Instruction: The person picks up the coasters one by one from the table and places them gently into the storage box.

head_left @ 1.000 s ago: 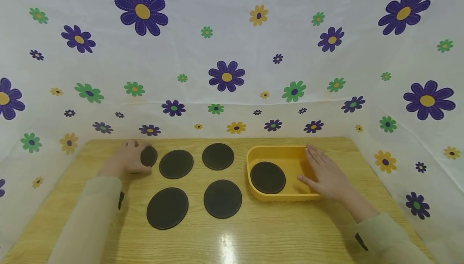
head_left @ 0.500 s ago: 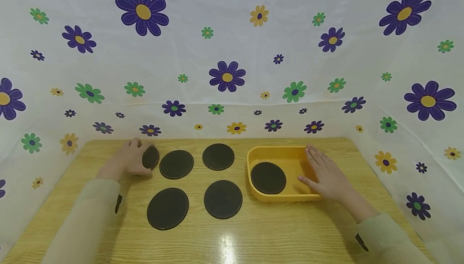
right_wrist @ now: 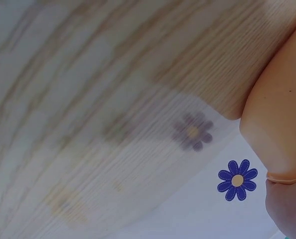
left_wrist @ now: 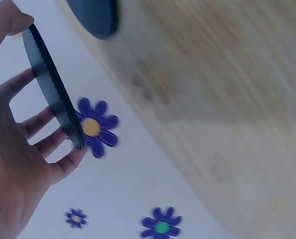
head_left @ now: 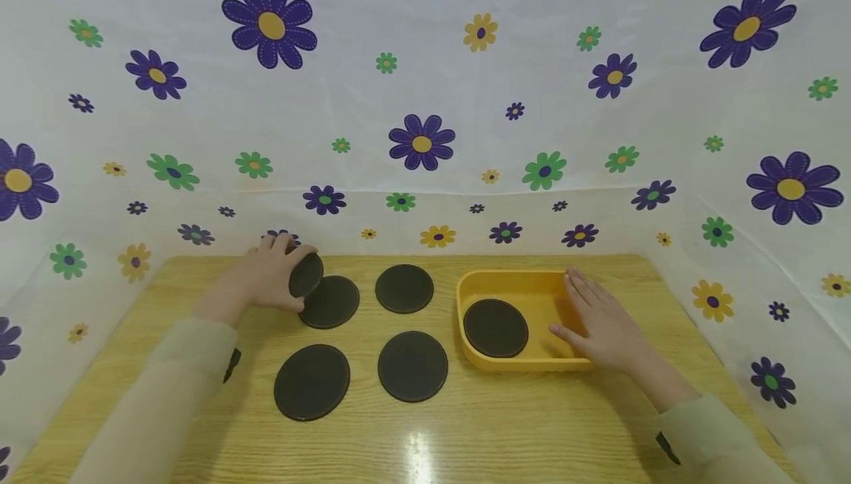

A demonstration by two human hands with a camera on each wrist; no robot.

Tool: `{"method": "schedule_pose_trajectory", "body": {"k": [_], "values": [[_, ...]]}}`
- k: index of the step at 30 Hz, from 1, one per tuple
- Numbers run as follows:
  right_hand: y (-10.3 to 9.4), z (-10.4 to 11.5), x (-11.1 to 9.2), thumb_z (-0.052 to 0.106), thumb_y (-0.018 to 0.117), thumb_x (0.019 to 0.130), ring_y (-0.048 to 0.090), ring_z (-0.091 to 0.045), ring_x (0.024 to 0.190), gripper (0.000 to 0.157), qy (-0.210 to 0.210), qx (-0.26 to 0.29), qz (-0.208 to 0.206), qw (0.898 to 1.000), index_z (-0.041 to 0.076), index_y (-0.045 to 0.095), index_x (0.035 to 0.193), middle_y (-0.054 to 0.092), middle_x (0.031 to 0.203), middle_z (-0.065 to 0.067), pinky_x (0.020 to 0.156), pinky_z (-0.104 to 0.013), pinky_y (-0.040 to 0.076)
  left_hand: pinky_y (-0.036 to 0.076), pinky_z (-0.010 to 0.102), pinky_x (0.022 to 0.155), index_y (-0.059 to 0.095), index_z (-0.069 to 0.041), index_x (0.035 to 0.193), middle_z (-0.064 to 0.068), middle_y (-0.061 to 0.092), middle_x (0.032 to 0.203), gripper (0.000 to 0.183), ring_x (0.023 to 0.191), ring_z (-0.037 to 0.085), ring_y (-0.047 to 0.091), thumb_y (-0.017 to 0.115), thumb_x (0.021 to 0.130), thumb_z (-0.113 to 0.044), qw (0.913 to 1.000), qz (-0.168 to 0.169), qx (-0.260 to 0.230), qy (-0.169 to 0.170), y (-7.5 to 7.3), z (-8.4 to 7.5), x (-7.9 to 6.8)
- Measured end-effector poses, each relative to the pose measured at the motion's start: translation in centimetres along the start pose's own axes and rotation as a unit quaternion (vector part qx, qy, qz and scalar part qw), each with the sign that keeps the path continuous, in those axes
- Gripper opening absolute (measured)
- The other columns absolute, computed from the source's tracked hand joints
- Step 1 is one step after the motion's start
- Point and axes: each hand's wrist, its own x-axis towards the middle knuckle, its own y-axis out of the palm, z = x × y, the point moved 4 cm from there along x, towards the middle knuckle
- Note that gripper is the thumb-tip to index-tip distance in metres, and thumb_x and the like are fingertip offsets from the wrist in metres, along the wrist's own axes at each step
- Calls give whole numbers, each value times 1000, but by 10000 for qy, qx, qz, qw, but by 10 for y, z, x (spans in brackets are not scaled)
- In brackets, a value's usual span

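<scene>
My left hand [head_left: 270, 275] grips a round black coaster [head_left: 306, 275] with stitched edging by its rim, thumb on one side and fingers on the other. In the left wrist view the coaster [left_wrist: 53, 89] is seen nearly edge-on, tilted, above the table. It overlaps a second black coaster [head_left: 332, 304] in the head view. My right hand [head_left: 608, 325] rests with straight fingers over the right end of a yellow rectangular tray [head_left: 468, 355]. Inside the tray, at its left end, lies one coaster [head_left: 496, 328]. The right wrist view shows the tray's outer wall [right_wrist: 282, 89].
Three more black coasters lie flat on the wooden table [head_left: 505, 425]: one at the back [head_left: 404, 289], a front middle coaster [head_left: 413, 366] and a front left coaster [head_left: 312, 382]. A white flower-print cloth [head_left: 359, 100] stands behind and along both sides.
My left hand has lifted its coaster and carried it right and slightly upward from the table's left side. The right hand and tray stay put; the head view shifts slightly.
</scene>
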Motion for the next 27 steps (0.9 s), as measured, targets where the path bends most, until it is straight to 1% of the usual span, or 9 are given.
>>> {"method": "schedule_pose_trajectory", "body": {"k": [5, 9, 12, 17, 23, 27], "values": [[0, -1, 0, 52, 59, 103, 23, -48, 161, 93, 43, -3, 23, 10000, -11, 26, 162, 21, 173, -30, 135, -45, 10, 50, 68, 93, 56, -15, 149, 27, 50, 134, 90, 121, 48, 49, 83, 68, -43, 9989, -143, 158, 420, -9, -23, 9], [0, 0, -1, 52, 60, 103, 23, -49, 160, 93, 65, -23, 34, 10000, -11, 27, 162, 23, 172, -30, 134, -50, 16, 49, 66, 94, 54, -17, 150, 25, 49, 138, 90, 123, 46, 48, 82, 68, -44, 9977, -159, 243, 618, -10, -39, 16], [-1, 1, -1, 53, 59, 103, 24, -49, 160, 93, 72, -34, 43, 10000, -11, 27, 162, 23, 172, -31, 134, -51, 16, 49, 65, 94, 53, -19, 151, 25, 48, 141, 91, 125, 45, 47, 82, 68, -44, 9970, -127, 210, 734, -13, -53, 22], [0, 1, -1, 53, 59, 103, 24, -49, 160, 94, 75, -41, 52, 9999, -11, 26, 163, 23, 172, -31, 134, -51, 16, 50, 64, 100, 52, -22, 154, 24, 47, 148, 94, 131, 44, 46, 84, 69, -46, 9952, -28, 177, 964, -17, -81, 27], [0, 1, -1, 52, 59, 103, 23, -49, 160, 94, 87, 4, 54, 9999, -11, 25, 163, 22, 172, -31, 134, -50, 14, 48, 63, 106, 51, -23, 155, 23, 46, 151, 96, 137, 44, 46, 87, 69, -46, 9912, -39, 166, 1311, -21, -113, 36], [-2, 2, -1, 53, 59, 103, 24, -50, 160, 94, 70, -2, 61, 10000, -11, 25, 163, 22, 172, -31, 132, -55, 18, 47, 63, 109, 49, -24, 157, 21, 45, 153, 96, 140, 44, 45, 86, 72, -48, 9889, 46, 313, 1454, -20, -131, 43]]}}
